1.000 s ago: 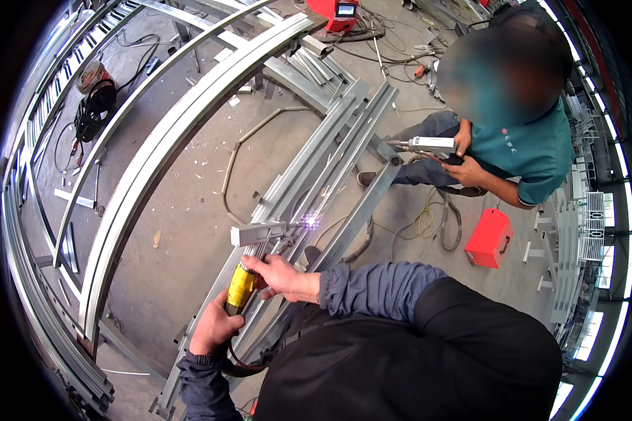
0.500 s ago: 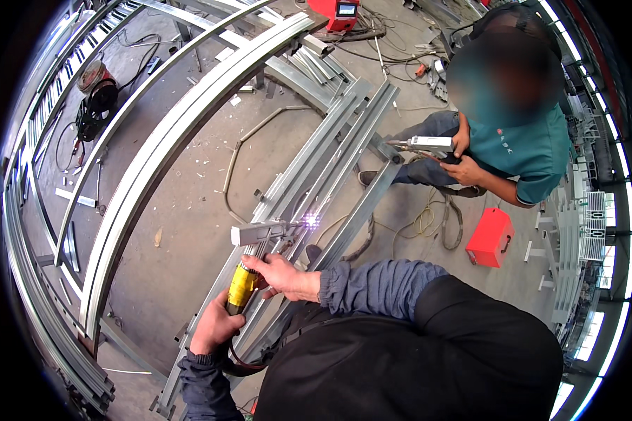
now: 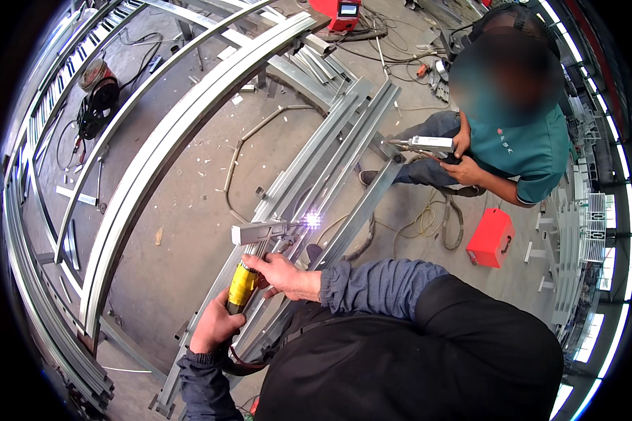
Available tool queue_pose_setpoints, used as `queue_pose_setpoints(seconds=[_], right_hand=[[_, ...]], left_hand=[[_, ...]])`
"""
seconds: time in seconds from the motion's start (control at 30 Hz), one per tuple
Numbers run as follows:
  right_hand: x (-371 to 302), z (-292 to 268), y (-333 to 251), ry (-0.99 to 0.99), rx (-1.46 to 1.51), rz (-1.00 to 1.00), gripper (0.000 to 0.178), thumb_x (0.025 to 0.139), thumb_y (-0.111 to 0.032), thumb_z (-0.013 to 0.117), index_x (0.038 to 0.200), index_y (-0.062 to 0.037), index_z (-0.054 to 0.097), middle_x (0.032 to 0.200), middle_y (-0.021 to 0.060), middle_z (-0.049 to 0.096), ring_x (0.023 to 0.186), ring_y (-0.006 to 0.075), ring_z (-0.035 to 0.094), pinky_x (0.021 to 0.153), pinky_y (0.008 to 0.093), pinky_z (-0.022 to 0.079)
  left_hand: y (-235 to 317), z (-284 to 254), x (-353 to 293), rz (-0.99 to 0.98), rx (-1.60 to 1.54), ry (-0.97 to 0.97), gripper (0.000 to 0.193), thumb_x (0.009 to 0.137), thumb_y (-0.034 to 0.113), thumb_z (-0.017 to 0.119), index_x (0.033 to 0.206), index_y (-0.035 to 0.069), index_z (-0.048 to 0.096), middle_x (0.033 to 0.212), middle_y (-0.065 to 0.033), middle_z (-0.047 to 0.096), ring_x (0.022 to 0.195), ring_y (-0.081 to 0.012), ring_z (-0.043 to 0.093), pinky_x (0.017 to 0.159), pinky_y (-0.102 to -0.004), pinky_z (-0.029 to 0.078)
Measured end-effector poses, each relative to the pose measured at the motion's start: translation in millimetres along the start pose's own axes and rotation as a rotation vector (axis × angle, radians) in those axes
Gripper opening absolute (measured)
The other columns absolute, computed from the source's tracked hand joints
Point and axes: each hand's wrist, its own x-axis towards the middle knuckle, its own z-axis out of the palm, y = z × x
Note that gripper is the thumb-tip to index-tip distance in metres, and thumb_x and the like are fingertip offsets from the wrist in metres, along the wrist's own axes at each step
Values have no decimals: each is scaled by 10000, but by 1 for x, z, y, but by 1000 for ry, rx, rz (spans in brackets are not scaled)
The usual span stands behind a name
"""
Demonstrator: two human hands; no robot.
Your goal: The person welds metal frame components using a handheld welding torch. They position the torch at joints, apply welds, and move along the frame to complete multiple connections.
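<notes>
A hand-held welding gun with a yellow-wrapped grip (image 3: 241, 286) lies across my two hands. Its silver box-shaped head (image 3: 254, 234) points right, and a bright white-violet spark (image 3: 312, 219) glares at the nozzle, hiding the exact point of contact. My left hand (image 3: 216, 328) is closed round the grip's lower end, where a dark cable leaves it. Higher up, my right hand (image 3: 283, 276) closes on the grip near the head, thumb on top. Under the gun run long silver metal profiles (image 3: 330, 165), lying side by side.
Across the profiles, a person in a green shirt (image 3: 541, 158) holds a similar gun (image 3: 428, 144). A red box (image 3: 490, 237) stands on the floor at right. Curved metal beams (image 3: 163, 142) arch on the left. Cables (image 3: 451, 217) and a bent hose (image 3: 240, 144) lie about.
</notes>
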Motion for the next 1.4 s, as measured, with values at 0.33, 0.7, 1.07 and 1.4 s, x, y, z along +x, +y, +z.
queue_pose_setpoints(seconds=[0.33, 0.7, 1.07, 1.4], right_hand=[[-2, 3, 0, -9, 5, 2, 681, 997, -715, 641, 1268, -90, 650, 1079, 45, 667, 947, 163, 632, 695, 342, 564], [8, 6, 11, 36, -38, -69, 818, 966, -713, 686, 1417, -43, 557, 1187, 102, 679, 958, 199, 685, 633, 359, 586], [13, -3, 6, 67, -44, -54, 715, 1005, -691, 643, 1328, -52, 630, 1112, 67, 674, 920, 179, 636, 701, 355, 570], [10, -3, 2, 51, -24, -45, 729, 993, -707, 652, 1301, -47, 651, 1088, 67, 677, 892, 161, 635, 678, 319, 570]], left_hand=[[3, 1, -3, -15, 9, 8, 737, 798, 6, 701, 1517, -8, 543, 980, -25, 682, 722, -113, 636, 651, -297, 546], [-10, 2, -8, 25, -81, 68, 725, 762, 70, 719, 1469, -33, 600, 990, -59, 717, 823, -138, 669, 779, -314, 562], [-11, 5, 11, 44, -150, 12, 715, 775, 9, 700, 1477, -25, 565, 942, -10, 655, 694, -110, 604, 618, -289, 518], [-5, 4, 9, 30, -115, 12, 710, 789, 10, 694, 1486, -15, 564, 923, -17, 658, 683, -119, 612, 611, -295, 523]])
